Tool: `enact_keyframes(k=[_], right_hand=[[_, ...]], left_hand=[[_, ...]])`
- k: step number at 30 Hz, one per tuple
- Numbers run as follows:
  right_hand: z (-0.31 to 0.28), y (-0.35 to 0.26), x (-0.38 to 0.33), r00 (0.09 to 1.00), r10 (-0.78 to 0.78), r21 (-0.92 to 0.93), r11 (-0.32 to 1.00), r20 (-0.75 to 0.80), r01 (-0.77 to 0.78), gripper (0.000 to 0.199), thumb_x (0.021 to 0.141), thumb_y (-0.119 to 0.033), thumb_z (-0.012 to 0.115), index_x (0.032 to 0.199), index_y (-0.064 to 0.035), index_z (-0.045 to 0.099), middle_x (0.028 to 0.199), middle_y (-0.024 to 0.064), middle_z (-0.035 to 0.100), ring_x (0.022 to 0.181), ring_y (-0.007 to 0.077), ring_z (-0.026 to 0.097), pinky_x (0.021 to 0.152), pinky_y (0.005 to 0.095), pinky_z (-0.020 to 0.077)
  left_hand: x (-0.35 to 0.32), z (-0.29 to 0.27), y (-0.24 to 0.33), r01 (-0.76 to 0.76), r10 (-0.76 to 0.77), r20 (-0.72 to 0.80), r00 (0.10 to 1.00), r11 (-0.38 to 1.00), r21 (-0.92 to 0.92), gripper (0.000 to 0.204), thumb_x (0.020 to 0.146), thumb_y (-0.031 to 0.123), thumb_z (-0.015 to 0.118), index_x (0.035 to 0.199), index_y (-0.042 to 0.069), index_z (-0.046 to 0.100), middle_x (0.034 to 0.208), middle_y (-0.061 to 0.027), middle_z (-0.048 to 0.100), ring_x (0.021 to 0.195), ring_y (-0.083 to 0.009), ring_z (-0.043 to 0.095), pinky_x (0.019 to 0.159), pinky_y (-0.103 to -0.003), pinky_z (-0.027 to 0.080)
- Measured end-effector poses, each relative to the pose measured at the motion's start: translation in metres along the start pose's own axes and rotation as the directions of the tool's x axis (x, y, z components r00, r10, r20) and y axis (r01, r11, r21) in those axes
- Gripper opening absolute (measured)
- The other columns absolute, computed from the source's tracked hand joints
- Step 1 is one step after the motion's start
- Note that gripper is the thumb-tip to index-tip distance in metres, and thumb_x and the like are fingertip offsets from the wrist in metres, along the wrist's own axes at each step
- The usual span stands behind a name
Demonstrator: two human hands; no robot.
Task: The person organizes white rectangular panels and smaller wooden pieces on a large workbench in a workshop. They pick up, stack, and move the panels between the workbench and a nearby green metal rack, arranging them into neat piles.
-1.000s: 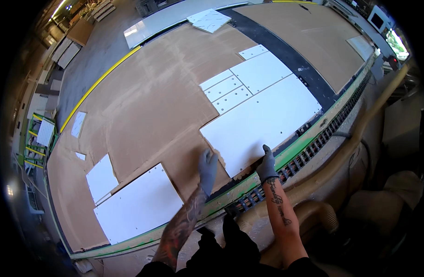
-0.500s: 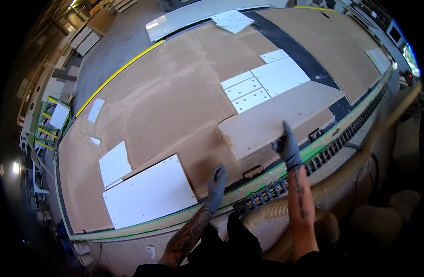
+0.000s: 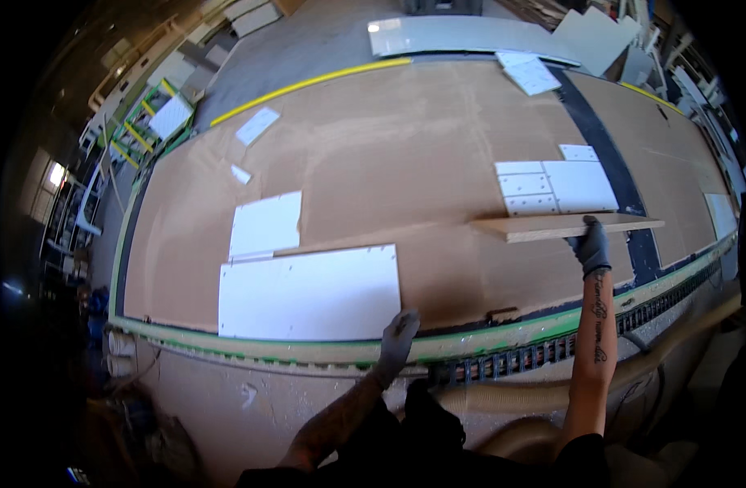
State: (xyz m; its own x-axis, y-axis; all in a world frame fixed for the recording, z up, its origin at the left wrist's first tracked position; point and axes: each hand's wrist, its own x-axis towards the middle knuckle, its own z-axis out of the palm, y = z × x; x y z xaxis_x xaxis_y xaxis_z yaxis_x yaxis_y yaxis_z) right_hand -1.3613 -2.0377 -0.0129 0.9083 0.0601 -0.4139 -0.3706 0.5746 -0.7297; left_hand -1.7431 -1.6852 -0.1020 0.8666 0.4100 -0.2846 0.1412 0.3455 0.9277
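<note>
My right hand (image 3: 591, 244), in a grey glove, grips the near edge of a tan particle board panel (image 3: 543, 234). The panel is raised off the bed and tilted, so it shows mostly its edge. Beyond it lie white panels (image 3: 582, 184) with rows of small dark holes. My left hand (image 3: 400, 332), gloved too, is at the near right corner of a large white panel (image 3: 312, 294). Its fingers are curled, with nothing visible in them; whether they touch the panel I cannot tell. A smaller white panel (image 3: 265, 224) lies behind the large one.
The brown machine bed (image 3: 373, 138) has a green front rail (image 3: 470, 348) and a yellow back edge strip (image 3: 308, 88). White offcuts (image 3: 257, 126) lie about. A black cable chain (image 3: 511, 363) and a ribbed hose (image 3: 519, 397) run along the front.
My right hand has lifted the particle board panel and tipped it edge-on. My left hand is now closer to the large white panel's corner. The view has turned to the left.
</note>
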Motion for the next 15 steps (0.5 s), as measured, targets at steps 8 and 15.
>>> enact_keyframes(k=[8,15], right_hand=[[0.038,0.117,-0.130,0.994,-0.084,0.032,0.996,0.076,0.081,0.032,0.095,-0.029,0.062,0.119,-0.0067,0.062,0.102,0.0085,0.071,0.079,0.0209,0.071,0.058,0.0327,0.0616],[0.129,0.317,-0.248,0.988,-0.031,0.171,0.985,0.148,0.005,0.032,0.094,-0.029,0.066,0.119,-0.0092,0.064,0.115,0.0056,0.068,0.102,0.0198,0.068,0.073,0.0357,0.0622]], left_hand=[[0.009,-0.049,0.046,0.163,-0.141,0.143,0.980,0.975,-0.154,0.042,0.104,0.029,0.056,0.136,0.002,0.056,0.121,-0.0093,0.063,0.103,-0.0189,0.062,0.089,-0.034,0.053],[0.069,-0.183,0.130,0.399,-0.399,0.108,0.910,0.917,0.022,0.066,0.094,0.061,0.057,0.124,0.001,0.060,0.099,-0.0088,0.066,0.087,-0.0190,0.065,0.077,-0.033,0.055]])
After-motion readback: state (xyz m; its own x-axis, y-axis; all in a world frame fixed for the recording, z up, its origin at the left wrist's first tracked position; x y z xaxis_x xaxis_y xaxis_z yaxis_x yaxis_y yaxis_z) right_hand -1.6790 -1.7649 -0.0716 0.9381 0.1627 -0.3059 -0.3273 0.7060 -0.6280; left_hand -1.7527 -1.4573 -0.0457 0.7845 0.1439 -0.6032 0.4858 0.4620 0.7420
